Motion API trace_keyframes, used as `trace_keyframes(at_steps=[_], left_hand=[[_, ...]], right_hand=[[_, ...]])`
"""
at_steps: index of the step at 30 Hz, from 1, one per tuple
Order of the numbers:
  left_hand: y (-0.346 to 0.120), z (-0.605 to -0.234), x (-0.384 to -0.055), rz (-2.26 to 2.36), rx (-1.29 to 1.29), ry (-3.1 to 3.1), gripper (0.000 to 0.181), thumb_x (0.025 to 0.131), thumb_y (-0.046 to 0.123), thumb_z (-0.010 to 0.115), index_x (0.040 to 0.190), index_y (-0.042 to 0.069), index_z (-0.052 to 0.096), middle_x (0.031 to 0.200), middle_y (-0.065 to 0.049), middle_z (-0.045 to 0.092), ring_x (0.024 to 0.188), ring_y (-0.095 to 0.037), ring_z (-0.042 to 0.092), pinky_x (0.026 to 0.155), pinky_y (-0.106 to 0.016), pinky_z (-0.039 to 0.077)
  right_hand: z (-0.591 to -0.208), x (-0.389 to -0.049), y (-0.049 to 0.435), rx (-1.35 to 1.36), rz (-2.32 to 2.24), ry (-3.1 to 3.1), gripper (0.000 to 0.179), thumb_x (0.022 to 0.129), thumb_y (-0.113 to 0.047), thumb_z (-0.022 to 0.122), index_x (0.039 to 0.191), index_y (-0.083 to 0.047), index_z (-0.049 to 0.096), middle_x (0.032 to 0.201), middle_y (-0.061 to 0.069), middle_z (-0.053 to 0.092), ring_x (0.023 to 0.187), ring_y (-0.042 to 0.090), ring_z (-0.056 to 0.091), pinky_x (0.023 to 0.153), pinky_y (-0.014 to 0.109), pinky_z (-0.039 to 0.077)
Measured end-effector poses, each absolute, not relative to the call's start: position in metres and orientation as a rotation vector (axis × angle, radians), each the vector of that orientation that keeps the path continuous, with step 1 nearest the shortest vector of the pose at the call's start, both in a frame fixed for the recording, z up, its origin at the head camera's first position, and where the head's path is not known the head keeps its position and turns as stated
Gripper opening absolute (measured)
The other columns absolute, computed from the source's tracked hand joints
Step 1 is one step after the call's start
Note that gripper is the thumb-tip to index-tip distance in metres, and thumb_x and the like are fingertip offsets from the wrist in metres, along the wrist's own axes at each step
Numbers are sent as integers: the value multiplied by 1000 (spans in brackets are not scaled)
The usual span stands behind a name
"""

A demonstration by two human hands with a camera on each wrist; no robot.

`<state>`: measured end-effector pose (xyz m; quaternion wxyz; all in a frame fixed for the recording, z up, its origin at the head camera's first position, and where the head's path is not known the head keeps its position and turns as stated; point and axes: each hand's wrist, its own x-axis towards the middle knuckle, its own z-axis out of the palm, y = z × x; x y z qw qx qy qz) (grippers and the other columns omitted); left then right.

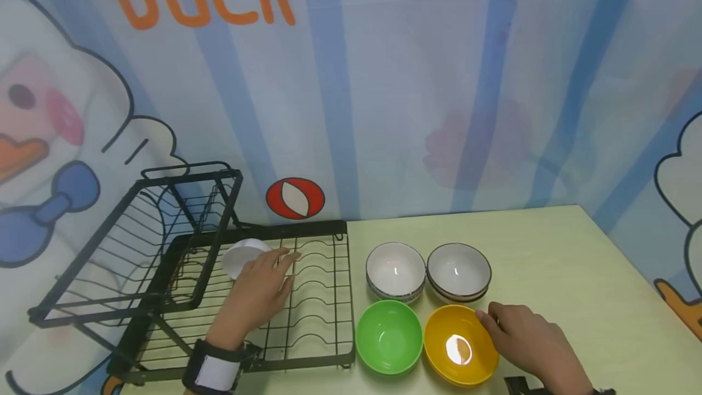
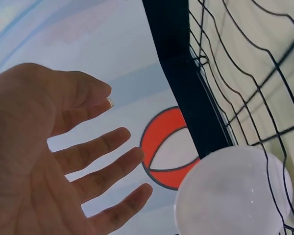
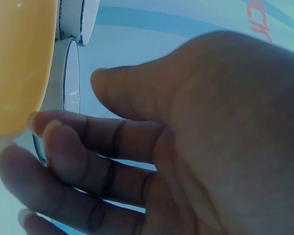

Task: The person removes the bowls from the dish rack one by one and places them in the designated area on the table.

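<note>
A white bowl (image 1: pixel 239 259) stands tilted on edge in the lower level of the black dish rack (image 1: pixel 352 297). Over the wires, just right of that bowl, is my left hand (image 1: pixel 261 288); in the left wrist view its fingers (image 2: pixel 105 171) are spread and hold nothing, apart from the white bowl (image 2: pixel 230 196). My right hand (image 1: pixel 529 337) is at the right rim of a yellow bowl (image 1: pixel 455 334) on the table. In the right wrist view its loosely bent fingers lie close to the yellow bowl (image 3: pixel 19 63); whether they touch it I cannot tell. Left of the yellow bowl sits a green bowl (image 1: pixel 389 337).
Behind the coloured bowls stand two short stacks of white bowls with dark rims, a left stack (image 1: pixel 396 268) and a right stack (image 1: pixel 459 268). The rack's raised upper basket (image 1: pixel 137 249) rises at the left. A printed curtain (image 1: pixel 406 90) hangs behind the pale table (image 1: pixel 548 261).
</note>
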<state>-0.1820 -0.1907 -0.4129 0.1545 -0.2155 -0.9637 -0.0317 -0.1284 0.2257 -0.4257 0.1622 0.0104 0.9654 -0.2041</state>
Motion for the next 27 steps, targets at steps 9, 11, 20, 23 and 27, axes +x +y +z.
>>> trace_keyframes(at_steps=[9,11,20,23,27], left_hand=[[-202,-415,-191,-37,-530,-2817,42,92,16,68,131,6,59,133,-21,60,122,-38,59,93,-58,53],[-205,-416,-193,-20,-520,-2797,41,91,15,68,130,6,60,132,-22,61,119,-40,60,91,-59,54],[-213,-424,-199,11,-478,-2730,40,89,14,70,127,6,62,132,-26,58,119,-46,56,90,-65,51],[-216,-427,-203,14,-500,-2680,39,86,11,72,124,3,63,129,-28,58,117,-48,56,90,-64,51],[-220,-430,-207,-18,-509,-2664,39,85,6,72,122,-1,62,127,-32,57,116,-50,55,94,-62,49]], right_hand=[[-427,-129,224,45,-566,2729,34,102,-37,49,79,-13,57,65,3,51,58,17,47,53,29,34],[-427,-129,224,44,-568,2728,33,102,-37,50,79,-13,57,65,3,51,58,17,47,53,29,34],[-429,-129,224,24,-567,2739,31,101,-35,51,79,-14,56,64,3,50,57,17,46,52,28,33],[-428,-129,224,17,-561,2748,31,101,-35,51,79,-14,56,64,2,50,57,17,46,51,28,33],[-427,-130,224,8,-551,2760,31,101,-36,50,82,-14,57,65,2,50,59,17,47,52,29,34]])
